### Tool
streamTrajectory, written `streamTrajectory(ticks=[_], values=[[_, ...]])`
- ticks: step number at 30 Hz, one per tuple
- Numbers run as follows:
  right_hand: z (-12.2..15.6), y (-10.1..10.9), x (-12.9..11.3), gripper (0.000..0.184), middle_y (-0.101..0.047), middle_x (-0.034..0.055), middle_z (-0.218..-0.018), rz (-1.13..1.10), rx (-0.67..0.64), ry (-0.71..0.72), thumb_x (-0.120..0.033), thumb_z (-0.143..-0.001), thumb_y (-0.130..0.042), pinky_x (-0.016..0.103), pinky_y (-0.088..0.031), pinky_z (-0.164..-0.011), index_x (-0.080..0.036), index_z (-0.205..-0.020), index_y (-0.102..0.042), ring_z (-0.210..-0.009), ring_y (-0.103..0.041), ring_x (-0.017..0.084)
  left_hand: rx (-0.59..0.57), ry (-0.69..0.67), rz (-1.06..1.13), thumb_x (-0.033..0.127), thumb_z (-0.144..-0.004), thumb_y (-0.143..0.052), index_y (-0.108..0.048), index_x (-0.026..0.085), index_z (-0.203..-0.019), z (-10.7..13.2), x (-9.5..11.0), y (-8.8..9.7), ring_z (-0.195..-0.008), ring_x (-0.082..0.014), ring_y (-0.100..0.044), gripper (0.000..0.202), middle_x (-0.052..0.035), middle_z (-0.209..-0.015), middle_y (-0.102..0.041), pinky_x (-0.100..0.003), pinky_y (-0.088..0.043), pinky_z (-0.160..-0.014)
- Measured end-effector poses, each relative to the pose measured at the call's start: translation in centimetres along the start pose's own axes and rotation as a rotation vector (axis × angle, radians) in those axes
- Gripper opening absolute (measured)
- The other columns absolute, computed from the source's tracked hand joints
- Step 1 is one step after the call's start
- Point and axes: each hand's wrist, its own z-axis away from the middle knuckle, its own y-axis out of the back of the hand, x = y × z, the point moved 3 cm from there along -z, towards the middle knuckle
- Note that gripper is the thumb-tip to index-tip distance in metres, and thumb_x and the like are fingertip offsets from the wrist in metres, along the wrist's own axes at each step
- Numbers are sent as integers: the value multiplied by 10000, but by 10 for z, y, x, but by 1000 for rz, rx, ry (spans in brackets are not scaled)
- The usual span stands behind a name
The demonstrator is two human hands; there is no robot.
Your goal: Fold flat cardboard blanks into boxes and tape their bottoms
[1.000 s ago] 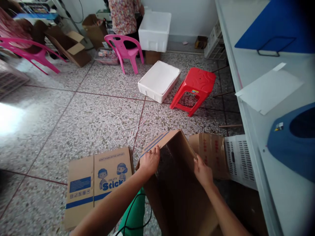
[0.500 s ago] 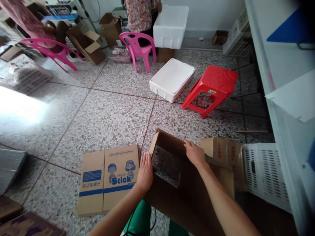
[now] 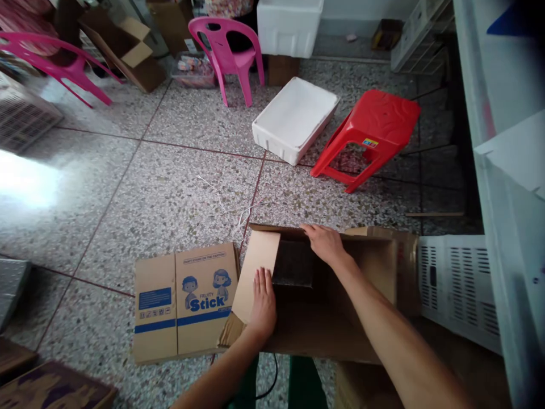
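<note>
An open cardboard box (image 3: 323,335) stands in front of me, its dark inside facing up. My left hand (image 3: 263,304) lies flat, fingers stretched, on the pale flap (image 3: 254,272) at the box's left end, which is folded inward over part of the opening. At the far side, my right hand (image 3: 326,244) grips the upper edge of the box wall, with its fingertips over the rim. Left of the box, flattened cartons (image 3: 187,307) printed "Fruity Stick" lie on the floor.
A red stool (image 3: 374,130) and a white foam box (image 3: 293,116) stand ahead. Pink chairs (image 3: 232,51) are at the back, with people partly seen. A white plastic crate (image 3: 457,289) and a table (image 3: 489,199) flank the right. White string (image 3: 219,196) lies on the floor.
The box has tipped from a slant to nearly upright. Its left flap has swung inward under my left hand. My right hand has shifted slightly left along the far edge. The view has tilted downward.
</note>
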Motion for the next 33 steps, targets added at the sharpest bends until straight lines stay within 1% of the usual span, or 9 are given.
streamTrajectory(ticks=[5, 14, 18, 23, 26, 27, 29, 31, 33], values=[[-21, -2, -14, 390, -665, 85, -974, -3, 15, -55, -186, -959, -300, 310, -409, -740, -226, -1295, -494, -866, -619, 209, -19, 288, 140, -116, -623, -295, -22, 89, -1509, -33, 16, -3, -1441, -295, 60, 949, -216, -1573, -54, -627, -125, -1126], [-26, 7, 4, 420, -663, 88, -970, 21, -42, -57, -128, -916, -322, 316, -434, -708, -242, -1285, -489, -852, -628, 218, -135, 459, 4, -123, -599, -348, -7, 68, -1500, -60, 50, -18, -1450, -344, -8, 983, -232, -1569, -12, -634, -260, -1075], [-23, 5, 17, 450, -663, 107, -1002, 20, 1, -29, -97, -908, -319, 345, -446, -776, -216, -1309, -485, -907, -614, 234, -119, 282, -171, -34, -718, -401, -122, 30, -1492, -66, 53, -39, -1447, -352, -10, 826, -241, -1563, -43, -627, -153, -1118], [-17, 1, 17, 451, -622, 155, -1171, -92, 160, 28, -126, -936, -324, 414, -427, -927, -162, -1370, -439, -1065, -566, 252, -107, -47, -254, 392, -917, -391, -175, 56, -1490, -75, 29, -69, -1455, -329, -1, 698, -207, -1569, -64, -636, -37, -1124], [27, 0, 54, 437, -490, 127, -1386, -263, 484, -4, -233, -961, -367, 412, -302, -1097, -179, -1393, -396, -1293, -407, 220, -86, -46, -276, 456, -948, -287, -176, 77, -1490, -77, 17, -74, -1457, -328, -15, 670, -194, -1573, -63, -656, -71, -1110], [51, -4, 78, 436, -479, 120, -1397, -334, 584, -93, -259, -963, -371, 402, -281, -1115, -183, -1392, -390, -1320, -377, 203, -83, -57, -280, 451, -954, -270, -174, 91, -1492, -77, 15, -73, -1459, -317, -23, 654, -182, -1576, -64, -651, -74, -1112], [107, -24, 134, 453, -490, 164, -1366, -483, 734, -491, -335, -961, -348, 422, -275, -1117, -140, -1365, -414, -1310, -387, 224, -89, -122, -291, 448, -958, -265, -171, 142, -1496, -77, 10, -68, -1463, -292, -45, 626, -144, -1582, -73, -657, -40, -1110], [157, -60, 179, 656, -352, 217, -1464, -758, 653, -879, -481, -934, -348, 436, -273, -1118, -100, -1457, -240, -1326, -373, 252, -103, -203, -306, 466, -954, -281, -171, 204, -1496, -77, 6, -62, -1463, -275, -75, 612, -105, -1585, -84, -679, 35, -1090], [182, -96, 195, 717, -459, 209, -1399, -915, 477, -875, -585, -879, -385, 450, -344, -1078, -116, -1420, -355, -1273, -460, 281, -109, -235, -325, 482, -949, -297, -170, 239, -1493, -77, 1, -57, -1461, -272, -94, 609, -90, -1583, -92, -700, 85, -1062]])
